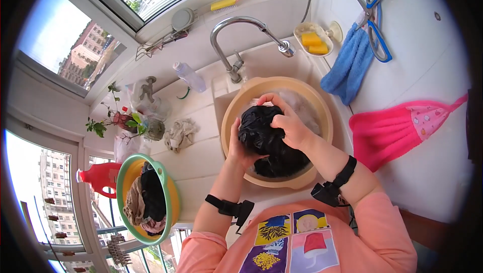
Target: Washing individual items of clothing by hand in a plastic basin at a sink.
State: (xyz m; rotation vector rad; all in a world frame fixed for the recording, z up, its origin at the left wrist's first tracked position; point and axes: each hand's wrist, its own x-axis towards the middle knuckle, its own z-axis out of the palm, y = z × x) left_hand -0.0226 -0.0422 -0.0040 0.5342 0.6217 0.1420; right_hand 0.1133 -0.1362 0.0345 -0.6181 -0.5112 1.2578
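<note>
A bunched black cloth (260,129), wet-looking, is held between my two hands over a round tan plastic basin (325,122). My left hand (239,148) cups it from the left and below. From the upper right, my right hand (288,124) grips it, the thumb and fingers curled around its edge. The lower part of the cloth hangs down into the basin, where sudsy water (302,107) shows behind my right hand. The basin stands in a sink (222,103) beneath a curved chrome faucet (241,20).
At left, a green-rimmed yellow tub (174,197) holds dark and beige clothes beside a red detergent jug (100,178). A crumpled rag (181,135), a clear bottle (190,76) and plant cuttings (141,125) sit on the counter. Blue scissors (371,16), a blue towel (349,63) and a pink towel (388,133) hang right.
</note>
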